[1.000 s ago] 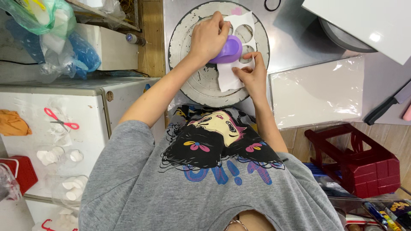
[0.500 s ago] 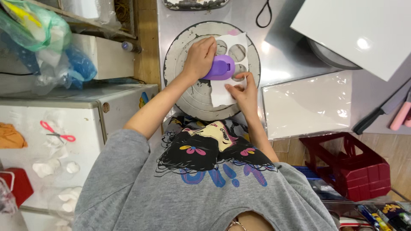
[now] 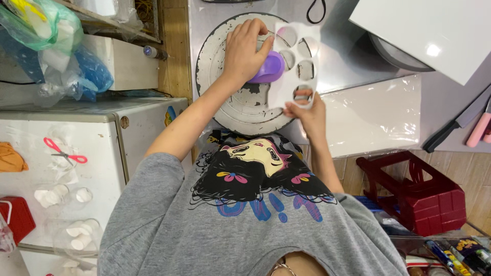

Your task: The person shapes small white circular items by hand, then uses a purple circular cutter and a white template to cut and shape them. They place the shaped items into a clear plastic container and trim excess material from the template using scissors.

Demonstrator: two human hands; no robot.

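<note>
My left hand point(image 3: 246, 50) presses down on a purple round punch point(image 3: 268, 68) that sits on a worn white round turntable point(image 3: 230, 102). My right hand point(image 3: 306, 110) pinches the near end of a white sheet point(image 3: 299, 61) with several round holes cut in it. The sheet is lifted up off the turntable and reaches from my right hand to the punch. Its edge lies in or beside the punch; I cannot tell which.
A clear plastic-covered board point(image 3: 373, 115) lies right of the turntable, with a large white board point(image 3: 434, 30) above it. A dark red plastic stool point(image 3: 419, 191) stands at lower right. Left is a white cabinet top point(image 3: 61, 168) with red scissors point(image 3: 64, 152) and white paper discs point(image 3: 48, 197). A knife point(image 3: 452, 125) lies far right.
The holed white sheet has been raised and swung to the right by my right hand. My left hand stays on the purple punch. The view has shifted a little.
</note>
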